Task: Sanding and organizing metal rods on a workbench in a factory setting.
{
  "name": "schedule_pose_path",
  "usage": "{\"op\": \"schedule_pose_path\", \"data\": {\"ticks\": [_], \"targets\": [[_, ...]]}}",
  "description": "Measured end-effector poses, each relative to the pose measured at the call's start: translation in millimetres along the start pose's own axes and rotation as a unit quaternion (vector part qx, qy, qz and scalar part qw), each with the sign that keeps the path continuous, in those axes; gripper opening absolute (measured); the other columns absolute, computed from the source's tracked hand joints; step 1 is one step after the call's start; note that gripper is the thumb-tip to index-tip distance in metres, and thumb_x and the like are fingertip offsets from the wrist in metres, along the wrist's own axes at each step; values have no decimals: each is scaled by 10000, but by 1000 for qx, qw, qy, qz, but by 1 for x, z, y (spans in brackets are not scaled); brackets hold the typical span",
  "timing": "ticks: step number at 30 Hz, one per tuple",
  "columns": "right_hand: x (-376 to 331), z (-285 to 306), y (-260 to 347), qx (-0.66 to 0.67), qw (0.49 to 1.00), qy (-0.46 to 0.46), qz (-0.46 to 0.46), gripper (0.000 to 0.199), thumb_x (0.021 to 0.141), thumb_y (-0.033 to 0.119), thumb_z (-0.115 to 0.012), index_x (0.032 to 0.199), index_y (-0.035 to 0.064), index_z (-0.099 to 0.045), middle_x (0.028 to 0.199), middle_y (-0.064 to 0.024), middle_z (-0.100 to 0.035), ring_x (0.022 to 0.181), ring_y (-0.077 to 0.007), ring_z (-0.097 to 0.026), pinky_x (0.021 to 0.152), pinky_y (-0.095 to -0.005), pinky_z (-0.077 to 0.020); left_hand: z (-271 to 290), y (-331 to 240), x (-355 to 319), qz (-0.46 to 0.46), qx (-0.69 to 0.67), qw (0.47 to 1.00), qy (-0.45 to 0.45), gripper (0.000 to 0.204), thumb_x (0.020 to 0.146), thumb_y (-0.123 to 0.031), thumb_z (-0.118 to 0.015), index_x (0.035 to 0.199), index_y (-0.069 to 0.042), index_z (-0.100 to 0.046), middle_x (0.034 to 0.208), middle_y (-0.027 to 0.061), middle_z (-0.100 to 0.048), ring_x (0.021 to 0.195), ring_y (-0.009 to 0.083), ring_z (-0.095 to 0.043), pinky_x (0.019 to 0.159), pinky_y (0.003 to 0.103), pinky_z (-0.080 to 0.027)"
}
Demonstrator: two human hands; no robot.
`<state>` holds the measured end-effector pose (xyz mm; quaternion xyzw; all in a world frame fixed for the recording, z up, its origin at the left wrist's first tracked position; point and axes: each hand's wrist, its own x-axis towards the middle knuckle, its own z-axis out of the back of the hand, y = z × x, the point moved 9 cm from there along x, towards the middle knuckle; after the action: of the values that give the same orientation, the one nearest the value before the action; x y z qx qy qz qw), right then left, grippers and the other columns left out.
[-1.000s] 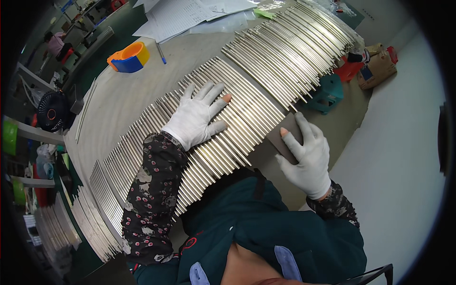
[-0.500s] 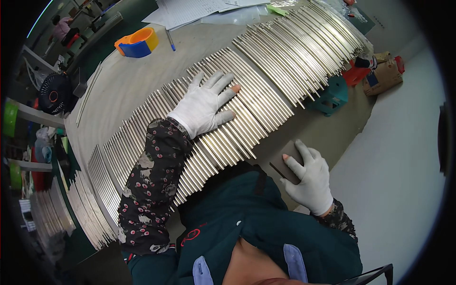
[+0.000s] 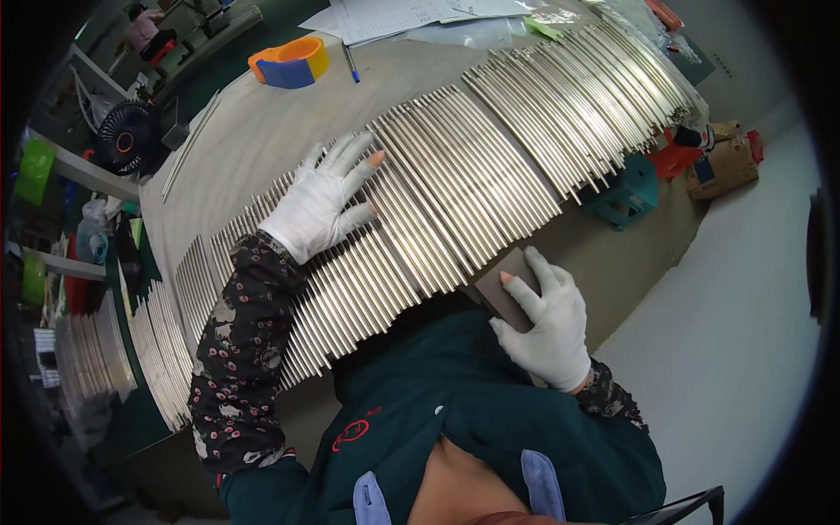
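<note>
Grasping a flat grey-brown block (image 3: pixel 502 289) between thumb and fingers, we hold our white-gloved right hand (image 3: pixel 549 325) just beside the near ends of a long row of metal rods (image 3: pixel 459 175), seen from the head camera above. Whether the block touches the rods, we cannot tell. Our left hand (image 3: pixel 319 203), gloved to match, lies palm down across the rods with its fingers spread, clenching nothing. One fingertip shows bare on each hand.

The silvery rods lie side by side in a broad band across the grey table (image 3: pixel 241 131), their ends uneven and narrow gaps parting them into groups. Beyond them we see an orange-and-blue ring (image 3: pixel 291 73), a blue pen (image 3: pixel 352 66) and printed papers (image 3: pixel 389 22). To our left, a few thin rods (image 3: pixel 189 150) rest apart near a black fan (image 3: pixel 127 137); a seated person (image 3: pixel 142 33) in pink appears at the upper left. To our right, a green stool (image 3: pixel 628 194) stands below the row, near a brown bag (image 3: pixel 722 169).
</note>
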<state>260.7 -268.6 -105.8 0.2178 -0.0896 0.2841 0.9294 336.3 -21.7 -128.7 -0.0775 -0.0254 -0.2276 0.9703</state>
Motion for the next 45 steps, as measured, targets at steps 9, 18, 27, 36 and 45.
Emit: {"op": "schedule_pose_path", "data": {"ticks": [9, 18, 27, 36, 45], "targets": [[8, 27, -11, -42, 995, -95, -5, 568, 576, 194, -793, 1111, 113, -621, 1304, -239, -479, 1040, -369, -529, 839, -429, -462, -15, -56, 28, -103, 42, 994, -14, 680, 909, -608, -360, 1397, -136, -401, 1491, 160, -299, 1384, 363, -256, 1117, 585, -161], [57, 6, 17, -142, 989, -47, 18, 488, 649, 232, -749, 1103, 98, -633, 1258, -213, -494, 1016, -325, -548, 682, -396, -472, -15, -58, 29, -96, 40, 995, 4, 662, 914, -583, -360, 1443, -186, -322, 1497, 155, -288, 1375, 374, -270, 1100, 609, -168], [56, 4, 18, -151, 988, -26, 15, 507, 651, 222, -758, 1122, 96, -620, 1260, -234, -484, 1050, -349, -533, 722, -401, -478, -17, -56, 30, -105, 34, 994, -11, 693, 912, -642, -297, 1449, -205, -302, 1489, 159, -297, 1361, 387, -287, 1089, 621, -176], [3, 29, -5, -105, 994, -9, -7, 551, 577, 204, -785, 1102, 134, -633, 1279, -218, -507, 1057, -344, -538, 777, -408, -459, -19, -56, 29, -115, 32, 993, -11, 676, 921, -631, -294, 1445, -204, -302, 1479, 183, -301, 1348, 405, -298, 1082, 623, -185], [28, 19, 3, -89, 995, -41, 21, 528, 592, 222, -786, 1089, 125, -635, 1262, -215, -510, 1027, -342, -543, 754, -408, -473, -18, -55, 22, -101, 43, 994, 2, 684, 921, -634, -291, 1453, -204, -295, 1499, 165, -277, 1373, 388, -265, 1091, 620, -167]]}}
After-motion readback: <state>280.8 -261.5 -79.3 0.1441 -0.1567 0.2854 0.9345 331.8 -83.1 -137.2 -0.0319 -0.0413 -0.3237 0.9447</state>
